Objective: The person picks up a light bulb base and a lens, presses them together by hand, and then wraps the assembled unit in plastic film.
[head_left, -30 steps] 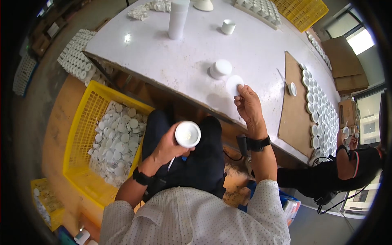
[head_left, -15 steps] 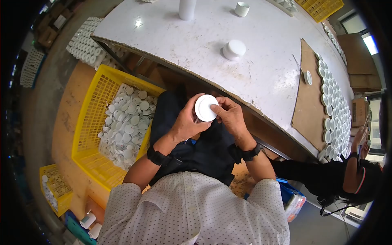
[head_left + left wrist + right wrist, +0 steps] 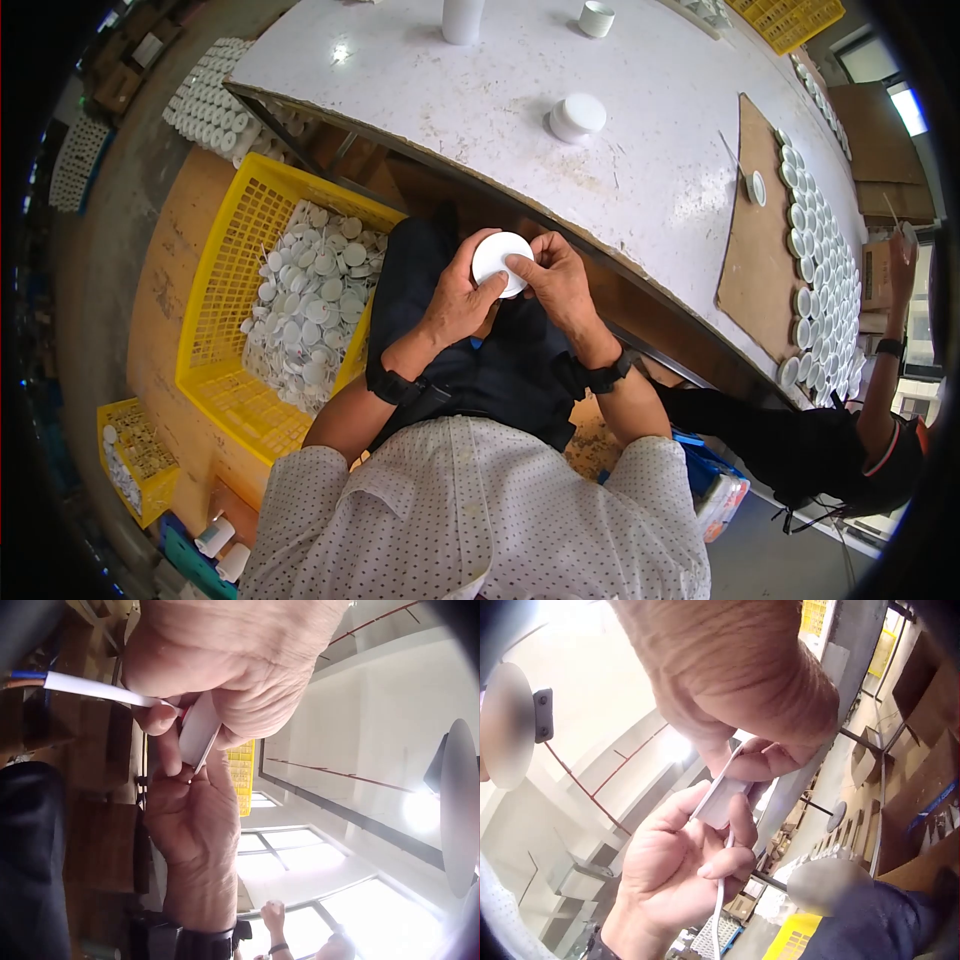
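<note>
A round white cup-like piece with a flat white disc [image 3: 497,262] on top is held between both hands above the lap. My left hand [image 3: 462,300] grips its side, the thumb on the disc. My right hand [image 3: 565,290] pinches the opposite edge, its thumb pressing the disc. In the left wrist view a white cable [image 3: 97,688] with blue and brown ends comes out beneath the piece [image 3: 199,733]. The right wrist view shows the cable [image 3: 721,900] hanging by the left fingers. A short stack of white discs [image 3: 578,117] stands on the table.
Left of the legs stands a yellow basket [image 3: 215,345] full of white discs. The table [image 3: 640,180] bears a white cylinder [image 3: 462,20], a small cup [image 3: 596,19] and cardboard [image 3: 750,240] beside rows of round pieces. Another person [image 3: 800,440] is at the right.
My right hand has brought a disc from beside the table stack onto the piece in my left hand. Both hands now hold them together. The other person's arm has risen.
</note>
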{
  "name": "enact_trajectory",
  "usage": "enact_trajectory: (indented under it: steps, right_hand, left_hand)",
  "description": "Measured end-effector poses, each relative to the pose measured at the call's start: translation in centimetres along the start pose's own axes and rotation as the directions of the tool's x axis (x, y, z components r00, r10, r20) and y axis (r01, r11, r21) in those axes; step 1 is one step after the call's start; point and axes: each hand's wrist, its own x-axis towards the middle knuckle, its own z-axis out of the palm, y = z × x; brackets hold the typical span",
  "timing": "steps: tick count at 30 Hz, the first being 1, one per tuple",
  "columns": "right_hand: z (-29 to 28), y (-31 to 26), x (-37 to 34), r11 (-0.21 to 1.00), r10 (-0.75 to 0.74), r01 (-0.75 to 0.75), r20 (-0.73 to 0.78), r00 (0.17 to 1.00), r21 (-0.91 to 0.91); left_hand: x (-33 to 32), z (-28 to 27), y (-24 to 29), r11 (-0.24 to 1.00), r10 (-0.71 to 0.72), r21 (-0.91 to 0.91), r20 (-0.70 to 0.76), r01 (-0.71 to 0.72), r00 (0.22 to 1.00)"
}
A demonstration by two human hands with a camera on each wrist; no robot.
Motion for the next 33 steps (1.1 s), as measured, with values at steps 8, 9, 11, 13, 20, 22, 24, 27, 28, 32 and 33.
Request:
enact_trajectory:
  steps: [8,9,11,13,20,22,24,27,28,32,33]
  right_hand:
    - [-0.5,1.1,0.3,0.997,0.048,-0.052,0.086,0.995,0.048]
    - [-0.6,1.3,0.4,0.994,0.054,-0.063,0.108,0.993,0.089]
    - [-0.8,1.4,0.2,0.988,0.064,-0.079,0.117,0.991,0.132]
    - [-1.0,1.3,0.4,0.991,0.086,-0.099,0.141,0.986,0.087]
    - [-3.0,-4.4,-0.6,0.994,-0.043,0.053,0.107,0.993,-0.098]
    - [-7.2,-6.0,0.7,0.903,-0.275,0.248,-0.029,0.961,-0.351]
    - [-11.6,-9.8,1.8,0.901,-0.289,0.198,-0.193,0.938,-0.385]
    - [-21.2,-11.8,4.8,0.802,-0.436,0.143,-0.406,0.803,-0.580]
    - [-24.3,-12.1,5.7,0.786,-0.445,0.062,-0.495,0.747,-0.615]
    - [-32.9,-12.6,7.1,0.677,-0.347,-0.280,-0.631,0.694,-0.681]
    - [-34.7,-11.7,7.6,0.636,-0.400,-0.320,-0.654,0.641,-0.702]
  left_hand:
    - [-0.6,0.4,-0.4,0.998,-0.026,0.050,-0.020,0.027,0.999]
    - [-0.4,0.4,-0.4,0.998,-0.017,0.068,-0.001,0.017,1.000]
    - [-0.4,0.5,-0.3,0.998,-0.038,0.055,0.007,0.037,0.999]
    - [-0.4,0.5,-0.6,0.998,-0.054,0.046,0.007,0.054,0.998]
    - [0.8,-2.0,-1.4,0.922,-0.319,-0.279,-0.153,0.269,0.935]
    - [0.6,-5.6,-3.1,0.915,-0.360,-0.278,-0.231,0.293,0.904]
    - [0.0,-9.1,-4.1,0.892,-0.428,-0.319,-0.368,0.320,0.826]
    - [-2.7,-15.4,-7.0,0.873,-0.489,-0.257,-0.461,0.415,0.741]
    - [-3.8,-17.0,-8.7,0.881,-0.472,-0.242,-0.508,0.406,0.720]
    - [-9.8,-23.7,-15.2,0.802,-0.552,-0.200,-0.607,0.562,0.572]
    - [-11.1,-24.5,-16.0,0.764,-0.584,-0.219,-0.633,0.607,0.508]
